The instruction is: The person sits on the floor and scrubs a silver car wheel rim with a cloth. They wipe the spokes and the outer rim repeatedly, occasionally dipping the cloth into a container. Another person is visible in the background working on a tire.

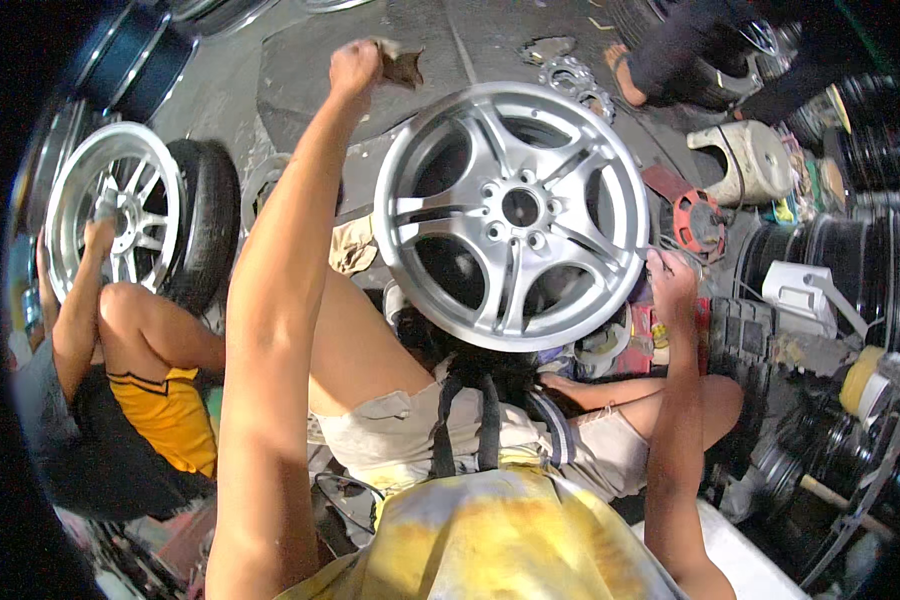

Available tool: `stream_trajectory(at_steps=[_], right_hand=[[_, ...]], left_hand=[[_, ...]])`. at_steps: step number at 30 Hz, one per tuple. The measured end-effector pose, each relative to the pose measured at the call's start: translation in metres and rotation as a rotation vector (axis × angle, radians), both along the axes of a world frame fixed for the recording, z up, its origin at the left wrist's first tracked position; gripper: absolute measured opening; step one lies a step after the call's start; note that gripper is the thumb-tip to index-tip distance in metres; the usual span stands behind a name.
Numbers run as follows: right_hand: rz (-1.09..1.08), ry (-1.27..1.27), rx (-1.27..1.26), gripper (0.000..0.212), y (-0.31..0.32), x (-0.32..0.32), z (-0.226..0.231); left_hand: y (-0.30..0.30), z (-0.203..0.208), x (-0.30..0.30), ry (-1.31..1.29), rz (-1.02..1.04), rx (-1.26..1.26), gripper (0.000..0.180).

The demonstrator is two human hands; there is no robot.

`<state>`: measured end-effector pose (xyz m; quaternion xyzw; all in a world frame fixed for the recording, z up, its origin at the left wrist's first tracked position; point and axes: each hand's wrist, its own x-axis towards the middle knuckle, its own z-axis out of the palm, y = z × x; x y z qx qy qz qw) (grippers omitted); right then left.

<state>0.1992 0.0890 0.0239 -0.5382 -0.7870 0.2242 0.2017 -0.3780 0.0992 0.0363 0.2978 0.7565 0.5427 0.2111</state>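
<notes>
A silver alloy wheel rim [555, 215], face up and with wide spokes, lies in front of me between my legs. My right hand [673, 278] grips its outer lip on the right side, fingers curled at the edge. Raised beyond the rim's far left side, my left hand [356, 70] is closed round a small brown rag [400, 66] whose loose end sticks out to the right. It could also be sandpaper; the frame is too coarse to tell. That hand is apart from the rim.
At left, a co-worker in yellow shorts holds something against another silver rim [120, 215], beside a black tyre [205, 225]. A white plastic stool [742, 160], a red round part [698, 222] and a white device [800, 297] crowd my right. Another person's bare foot [625, 78] stands far right.
</notes>
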Motion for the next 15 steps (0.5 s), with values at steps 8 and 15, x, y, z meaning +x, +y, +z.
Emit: stream_trajectory(at_steps=[8, 15], right_hand=[[0.584, 0.026, 0.376, 0.022, 0.001, -0.142, 0.013], [1.096, -0.278, 0.281, 0.023, 0.034, -0.275, 0.000]], left_hand=[[-0.106, 0.185, 0.234, 0.418, -0.870, 0.095, 0.018], [-0.208, 0.169, 0.275, 0.818, -0.987, 0.574, 0.017]])
